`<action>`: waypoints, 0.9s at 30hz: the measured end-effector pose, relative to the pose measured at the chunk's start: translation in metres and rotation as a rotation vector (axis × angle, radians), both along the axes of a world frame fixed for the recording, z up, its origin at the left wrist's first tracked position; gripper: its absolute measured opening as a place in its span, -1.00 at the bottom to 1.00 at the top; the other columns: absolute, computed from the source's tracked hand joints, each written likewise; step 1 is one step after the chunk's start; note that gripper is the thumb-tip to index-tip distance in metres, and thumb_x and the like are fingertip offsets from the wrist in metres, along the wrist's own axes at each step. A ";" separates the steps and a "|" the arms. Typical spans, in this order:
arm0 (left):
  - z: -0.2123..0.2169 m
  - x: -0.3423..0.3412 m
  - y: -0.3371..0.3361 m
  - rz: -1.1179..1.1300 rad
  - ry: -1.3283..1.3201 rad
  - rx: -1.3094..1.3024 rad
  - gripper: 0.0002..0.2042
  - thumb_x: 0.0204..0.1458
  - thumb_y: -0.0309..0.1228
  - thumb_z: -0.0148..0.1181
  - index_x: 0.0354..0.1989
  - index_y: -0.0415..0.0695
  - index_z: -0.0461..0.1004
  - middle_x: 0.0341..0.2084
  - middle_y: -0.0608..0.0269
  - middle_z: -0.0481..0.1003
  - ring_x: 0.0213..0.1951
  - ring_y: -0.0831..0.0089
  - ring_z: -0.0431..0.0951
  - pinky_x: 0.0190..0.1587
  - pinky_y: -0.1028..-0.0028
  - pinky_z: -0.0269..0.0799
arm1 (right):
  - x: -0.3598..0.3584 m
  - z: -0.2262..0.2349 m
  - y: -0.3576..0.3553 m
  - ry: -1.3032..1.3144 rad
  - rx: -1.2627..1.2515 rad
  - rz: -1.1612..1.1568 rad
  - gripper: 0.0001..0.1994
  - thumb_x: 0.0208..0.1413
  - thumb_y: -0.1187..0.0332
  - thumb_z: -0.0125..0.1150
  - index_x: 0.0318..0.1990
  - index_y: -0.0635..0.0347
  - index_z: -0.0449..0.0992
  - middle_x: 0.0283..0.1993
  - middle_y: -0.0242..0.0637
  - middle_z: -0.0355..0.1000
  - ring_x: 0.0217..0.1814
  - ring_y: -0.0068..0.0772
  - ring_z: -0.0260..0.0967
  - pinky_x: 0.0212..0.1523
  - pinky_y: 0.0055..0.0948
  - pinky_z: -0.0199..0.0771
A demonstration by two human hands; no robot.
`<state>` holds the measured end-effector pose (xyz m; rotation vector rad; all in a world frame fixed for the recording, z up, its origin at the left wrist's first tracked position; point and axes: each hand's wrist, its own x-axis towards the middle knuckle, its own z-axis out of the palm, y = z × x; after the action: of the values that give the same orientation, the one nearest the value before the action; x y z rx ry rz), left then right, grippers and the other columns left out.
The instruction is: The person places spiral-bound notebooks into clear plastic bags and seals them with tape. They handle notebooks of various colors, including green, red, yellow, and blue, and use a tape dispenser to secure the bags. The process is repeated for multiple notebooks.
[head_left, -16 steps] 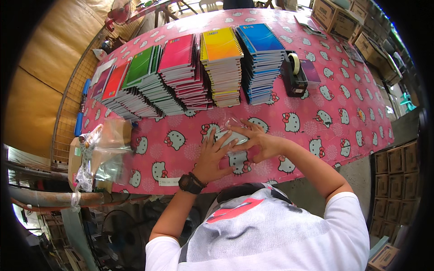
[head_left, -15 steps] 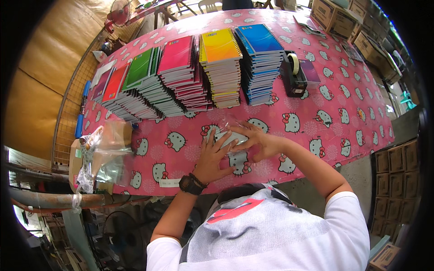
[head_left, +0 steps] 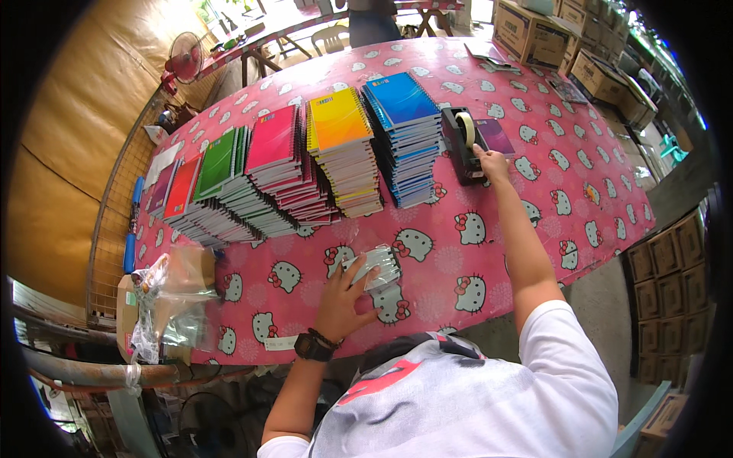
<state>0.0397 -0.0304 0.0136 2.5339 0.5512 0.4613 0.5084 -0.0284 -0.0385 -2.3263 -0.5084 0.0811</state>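
Observation:
A small white pack in crinkled clear plastic (head_left: 382, 269) lies on the pink table. My left hand (head_left: 342, 301), a dark watch and bracelet at its wrist, rests with spread fingers on the pack's left side. My right arm is stretched out to a black tape dispenser (head_left: 460, 164) right of the blue stack. At its roll of tape (head_left: 466, 130), the fingers of my right hand (head_left: 493, 163) are drawn together in a pinch by the tape; the tape's end is too small to make out. A purple notebook (head_left: 496, 136) lies beside the dispenser.
Stacks of spiral notebooks stand across the table: blue (head_left: 401, 99), yellow (head_left: 340, 122), pink (head_left: 272, 137), green (head_left: 217, 164), red (head_left: 183, 187) and purple (head_left: 161, 189). Clear plastic bags (head_left: 179, 305) lie at the left edge. Cardboard boxes (head_left: 531, 34) stand at the far right.
My right hand has left the plastic-wrapped pack and reached forward and right to the tape dispenser. My left hand stays on the pack. The whole view has shifted.

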 end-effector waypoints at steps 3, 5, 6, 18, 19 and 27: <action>0.001 -0.003 0.001 0.002 0.007 -0.006 -0.22 -0.36 -0.26 0.38 0.20 0.13 0.24 0.25 0.23 0.08 0.15 -0.13 0.13 0.17 0.07 0.12 | 0.000 -0.004 0.008 -0.010 0.231 0.051 -0.73 -0.06 0.16 0.29 -0.40 0.21 0.60 -0.45 -0.21 0.51 -0.40 -0.37 0.45 -0.31 -0.46 0.40; -0.001 -0.006 0.001 0.013 -0.003 -0.001 -0.22 -0.35 -0.25 0.38 0.20 0.12 0.24 0.25 0.22 0.08 0.14 -0.11 0.16 0.17 0.08 0.12 | -0.019 -0.004 -0.002 -0.411 0.381 0.136 -0.75 -0.05 0.18 0.29 -0.41 0.21 0.60 -0.51 -0.29 0.49 -0.44 -0.43 0.44 -0.37 -0.47 0.40; -0.002 -0.007 0.002 0.013 -0.010 0.003 -0.23 -0.35 -0.25 0.38 0.20 0.12 0.25 0.25 0.22 0.07 0.13 -0.11 0.17 0.17 0.08 0.12 | -0.031 -0.003 -0.013 -0.132 0.503 0.192 -0.81 0.00 0.24 0.25 -0.44 0.17 0.58 -0.56 -0.42 0.44 -0.54 -0.58 0.34 -0.52 -0.55 0.33; 0.003 -0.010 0.002 -0.012 0.102 0.104 -0.11 -0.44 -0.23 0.42 0.24 0.17 0.17 0.27 0.16 0.02 0.14 -0.01 0.20 0.17 0.02 0.10 | -0.226 0.106 -0.020 0.831 -0.028 1.212 -0.76 0.04 0.19 0.21 -0.45 0.20 0.54 -0.65 -0.48 0.32 -0.60 -0.72 0.21 -0.62 -0.64 0.18; 0.006 -0.009 0.004 -0.033 0.106 0.092 -0.10 -0.45 -0.23 0.43 0.24 0.19 0.17 0.28 0.16 0.00 0.15 -0.01 0.19 0.18 -0.01 0.08 | -0.239 0.107 -0.016 0.707 -0.093 1.258 -0.69 0.00 0.12 0.24 -0.50 0.24 0.54 -0.64 -0.39 0.37 -0.58 -0.59 0.28 -0.59 -0.55 0.25; 0.011 -0.011 0.005 -0.047 0.085 0.137 -0.13 -0.48 -0.24 0.44 0.20 0.18 0.23 0.31 0.19 -0.03 0.23 -0.01 0.09 0.20 -0.06 0.01 | -0.250 0.118 -0.024 -0.333 -0.643 1.113 -0.53 -0.25 -0.09 0.34 -0.54 0.23 0.56 -0.54 -0.10 0.45 -0.45 -0.08 0.44 -0.43 -0.24 0.40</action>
<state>0.0283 -0.0251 0.0245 2.7014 0.5059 0.3880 0.2581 -0.0522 0.0800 -2.3232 -2.1469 0.4320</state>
